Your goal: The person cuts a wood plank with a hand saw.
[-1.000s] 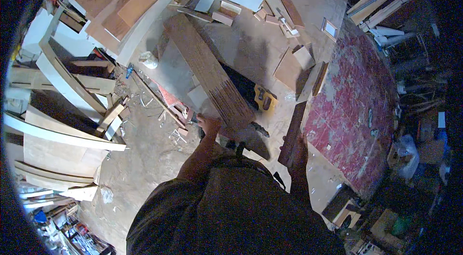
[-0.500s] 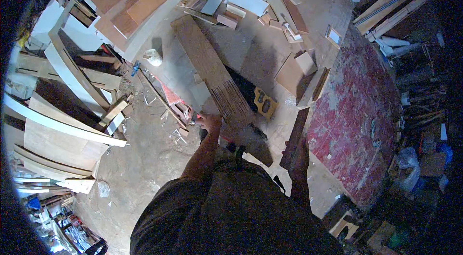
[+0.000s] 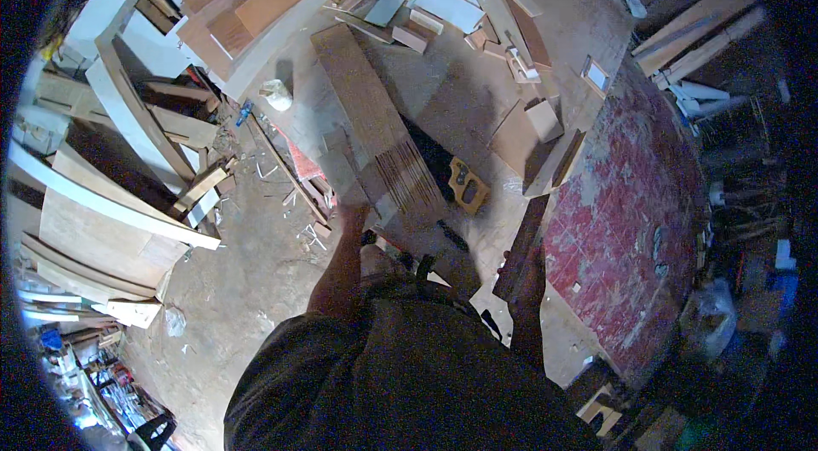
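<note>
In my right hand (image 3: pixel 530 274) is a dark brown wooden strip (image 3: pixel 521 242), its fingers wrapped round the lower part, on the right of the bench. My left hand (image 3: pixel 350 211) is at the near left edge of the bench, beside a thin greyish-brown flat piece (image 3: pixel 342 168). Blur and shadow hide its fingers. Between the hands lies a long brown board (image 3: pixel 362 97), its near end cut with several narrow parallel slots. Against its right side rests a handsaw (image 3: pixel 468 185) with a yellowish handle and dark blade.
Wood offcuts (image 3: pixel 450 8) lie scattered at the far side. Angled board pieces (image 3: pixel 521 134) stand at the right. A white container (image 3: pixel 274 95) sits at the far left. Curved wooden parts (image 3: pixel 128 204) are stacked left. A worn red surface (image 3: pixel 626 221) spreads at the right.
My left hand has moved slightly left and toward me. My right hand still holds the dark strip, nearly unmoved. The view has shifted a little.
</note>
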{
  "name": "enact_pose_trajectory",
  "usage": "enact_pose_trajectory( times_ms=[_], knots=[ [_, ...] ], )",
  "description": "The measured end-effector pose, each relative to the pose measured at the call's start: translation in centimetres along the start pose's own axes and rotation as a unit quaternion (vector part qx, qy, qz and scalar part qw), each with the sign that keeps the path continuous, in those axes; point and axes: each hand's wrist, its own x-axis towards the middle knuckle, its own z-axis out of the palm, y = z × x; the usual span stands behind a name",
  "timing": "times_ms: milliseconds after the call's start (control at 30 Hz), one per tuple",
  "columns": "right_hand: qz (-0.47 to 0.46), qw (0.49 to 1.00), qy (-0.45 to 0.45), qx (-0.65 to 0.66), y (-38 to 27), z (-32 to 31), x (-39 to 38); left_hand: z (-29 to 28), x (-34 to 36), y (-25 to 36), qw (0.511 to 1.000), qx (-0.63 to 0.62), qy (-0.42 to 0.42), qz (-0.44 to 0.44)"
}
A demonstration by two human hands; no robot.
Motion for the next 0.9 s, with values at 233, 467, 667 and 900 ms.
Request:
enact_pose_trajectory(
  times_ms=[233,467,667,900],
  knots=[
    [0.005,0.997,-0.055,-0.048,-0.7,1.9,0.2,-2.5,-6.2,-7.3,0.725,-0.670,0.134,-0.079],
    [0.061,0.991,-0.119,-0.029,-1.0,5.1,0.9,-1.8,-8.1,-15.0,0.661,-0.651,0.297,-0.225],
    [0.054,0.992,-0.095,-0.058,-0.8,7.7,1.1,0.2,-8.5,-17.5,0.618,-0.710,0.256,-0.223],
    [0.021,0.990,-0.136,-0.037,2.1,9.2,2.5,-5.7,-6.1,-14.5,0.594,-0.722,0.220,-0.279]
  ],
)
